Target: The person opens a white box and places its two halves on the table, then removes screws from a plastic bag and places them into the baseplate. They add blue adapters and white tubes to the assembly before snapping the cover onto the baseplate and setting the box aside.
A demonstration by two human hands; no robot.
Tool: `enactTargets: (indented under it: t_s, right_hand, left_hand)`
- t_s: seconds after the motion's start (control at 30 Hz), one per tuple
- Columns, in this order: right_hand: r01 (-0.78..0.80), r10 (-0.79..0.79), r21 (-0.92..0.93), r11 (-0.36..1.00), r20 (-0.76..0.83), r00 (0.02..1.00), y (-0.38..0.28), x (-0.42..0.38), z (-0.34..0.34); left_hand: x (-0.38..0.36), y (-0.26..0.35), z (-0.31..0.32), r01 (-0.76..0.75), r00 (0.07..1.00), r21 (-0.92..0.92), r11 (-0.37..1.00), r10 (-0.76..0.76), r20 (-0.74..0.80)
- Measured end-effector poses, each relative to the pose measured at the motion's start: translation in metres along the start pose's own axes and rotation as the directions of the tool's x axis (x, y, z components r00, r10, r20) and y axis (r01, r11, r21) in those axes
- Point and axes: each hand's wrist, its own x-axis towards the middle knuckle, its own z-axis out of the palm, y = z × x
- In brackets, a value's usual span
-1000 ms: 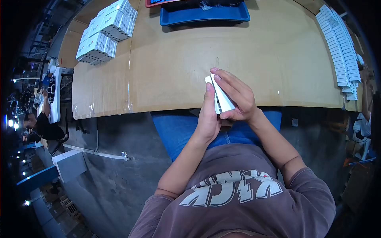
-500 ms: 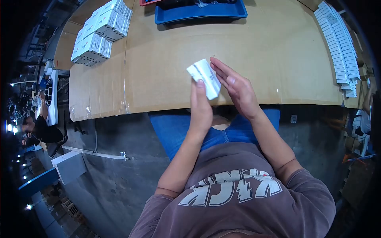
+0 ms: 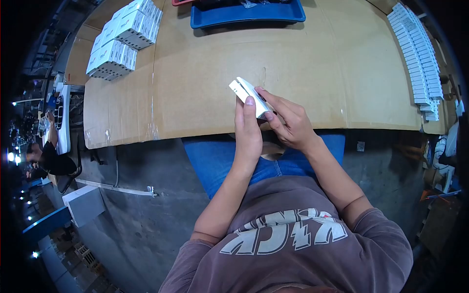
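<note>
A small white box [image 3: 251, 97] is held between my two hands, above the front edge of the cardboard-covered table. My left hand [image 3: 248, 128] grips its lower left side, the thumb lying on its face. On the right, my right hand [image 3: 292, 122] closes on the box's lower right side with thumb and fingers. A narrow dark gap runs along the upper end of the box, which tilts up to the left.
Stacked white boxes [image 3: 113, 56] stand at the table's back left. Long rows of white boxes [image 3: 415, 58] line the right edge. A blue tray [image 3: 248, 18] sits at the back middle. Another person [image 3: 58, 158] is at far left.
My right hand has closed in from beside the box and now grips it. The box has turned, showing a narrower side and a gap at its top.
</note>
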Motion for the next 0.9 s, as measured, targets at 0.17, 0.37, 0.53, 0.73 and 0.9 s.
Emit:
enactTargets:
  t_s: [0.17, 0.37, 0.53, 0.73, 0.9]
  right_hand:
    - [0.034, -0.033, -0.028, 0.999, 0.042, 0.999, 0.001, 0.001, 0.002]
    - [0.09, -0.096, -0.093, 0.992, -0.061, 0.994, 0.002, 0.001, 0.014]
    - [0.046, -0.056, -0.115, 0.992, -0.083, 0.995, 0.0, -0.005, 0.02]
    - [0.07, -0.092, -0.16, 0.985, -0.132, 0.987, 0.0, -0.009, 0.023]
    - [0.075, -0.078, -0.034, 0.997, -0.094, 0.993, -0.002, -0.008, 0.023]
  left_hand:
    - [0.001, -0.005, -0.002, -0.032, 0.998, 0.047, 0.998, 0.034, -0.053]
    - [0.002, -0.007, -0.001, -0.036, 0.996, 0.041, 0.999, 0.039, -0.075]
    - [-0.004, -0.008, -0.002, 0.027, 0.997, 0.01, 1.0, -0.026, -0.067]
    - [-0.009, -0.005, 0.003, -0.021, 0.998, 0.041, 0.999, 0.024, -0.059]
    - [-0.013, -0.008, -0.002, -0.062, 0.996, 0.022, 0.998, 0.063, -0.061]
